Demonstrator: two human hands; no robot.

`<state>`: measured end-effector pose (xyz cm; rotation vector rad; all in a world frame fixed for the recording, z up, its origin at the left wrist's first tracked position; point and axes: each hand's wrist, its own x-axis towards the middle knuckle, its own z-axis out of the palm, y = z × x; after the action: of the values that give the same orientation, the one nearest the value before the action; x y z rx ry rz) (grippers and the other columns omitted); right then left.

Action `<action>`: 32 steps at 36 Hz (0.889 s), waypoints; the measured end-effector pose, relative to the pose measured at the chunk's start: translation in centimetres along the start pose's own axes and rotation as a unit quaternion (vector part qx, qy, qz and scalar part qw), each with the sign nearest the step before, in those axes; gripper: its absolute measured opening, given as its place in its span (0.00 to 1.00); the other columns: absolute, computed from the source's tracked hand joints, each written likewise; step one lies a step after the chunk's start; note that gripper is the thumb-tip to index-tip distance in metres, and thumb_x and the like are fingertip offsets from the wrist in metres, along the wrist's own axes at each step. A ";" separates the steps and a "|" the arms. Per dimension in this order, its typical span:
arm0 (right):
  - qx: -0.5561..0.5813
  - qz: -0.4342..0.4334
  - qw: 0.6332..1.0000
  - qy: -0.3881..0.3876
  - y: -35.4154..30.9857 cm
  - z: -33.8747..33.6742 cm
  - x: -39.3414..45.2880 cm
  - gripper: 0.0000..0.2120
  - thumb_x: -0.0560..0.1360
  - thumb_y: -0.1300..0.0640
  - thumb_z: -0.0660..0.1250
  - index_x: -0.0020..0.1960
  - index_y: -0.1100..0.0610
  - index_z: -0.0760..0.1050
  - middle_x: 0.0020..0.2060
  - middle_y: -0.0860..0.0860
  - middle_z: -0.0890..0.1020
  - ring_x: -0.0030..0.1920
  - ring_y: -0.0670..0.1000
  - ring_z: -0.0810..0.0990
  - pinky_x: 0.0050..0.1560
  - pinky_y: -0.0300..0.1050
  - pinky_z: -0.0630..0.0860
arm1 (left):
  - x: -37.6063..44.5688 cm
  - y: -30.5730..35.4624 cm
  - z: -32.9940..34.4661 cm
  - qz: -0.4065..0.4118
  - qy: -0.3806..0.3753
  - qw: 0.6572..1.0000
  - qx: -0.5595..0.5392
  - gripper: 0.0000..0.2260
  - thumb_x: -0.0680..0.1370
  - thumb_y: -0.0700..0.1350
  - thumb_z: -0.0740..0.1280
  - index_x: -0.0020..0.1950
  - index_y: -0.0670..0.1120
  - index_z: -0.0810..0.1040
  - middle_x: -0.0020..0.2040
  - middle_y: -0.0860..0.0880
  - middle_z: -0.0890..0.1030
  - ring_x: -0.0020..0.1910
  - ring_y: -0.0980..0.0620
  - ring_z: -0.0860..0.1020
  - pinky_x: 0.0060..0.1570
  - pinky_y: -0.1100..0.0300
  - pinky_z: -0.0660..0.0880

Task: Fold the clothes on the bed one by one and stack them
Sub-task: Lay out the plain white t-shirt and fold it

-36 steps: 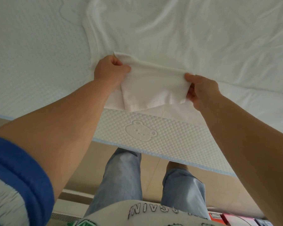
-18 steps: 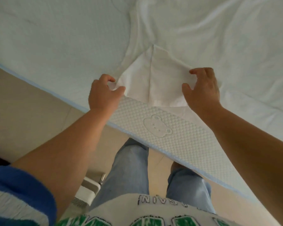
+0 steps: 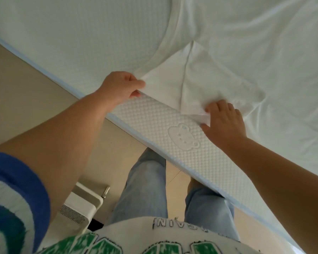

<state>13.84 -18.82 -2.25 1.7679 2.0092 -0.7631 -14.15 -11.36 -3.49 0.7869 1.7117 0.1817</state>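
At the bed's (image 3: 154, 125) near edge, your left hand (image 3: 120, 88) pinches the white shirt's (image 3: 200, 83) sleeve corner and your right hand (image 3: 223, 121) grasps its hem; pull both evenly to flatten it.

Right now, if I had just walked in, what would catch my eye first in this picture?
Two bare arms reach over the bed edge: the left hand pinches a corner of a white garment, while the right hand grips its bunched lower edge. The garment blends into the white mattress. Just below the hands, a little bear face is embossed in the mattress side.
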 end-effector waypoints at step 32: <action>0.279 0.095 0.955 -0.044 -2.6 -5.2 9.4 0.13 0.73 0.52 0.65 0.56 0.51 0.72 0.45 0.46 0.76 0.45 0.50 0.74 0.46 0.43 0.71 | -0.4 -1.2 1.8 0.072 0.204 0.973 0.084 0.11 0.70 0.41 0.70 0.48 0.49 0.71 0.38 0.57 0.75 0.39 0.54 0.75 0.35 0.66 0.66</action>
<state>10.23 -8.39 -3.27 2.1339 1.6294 -1.4176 -12.96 -12.97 -4.29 1.0538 2.0762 0.3182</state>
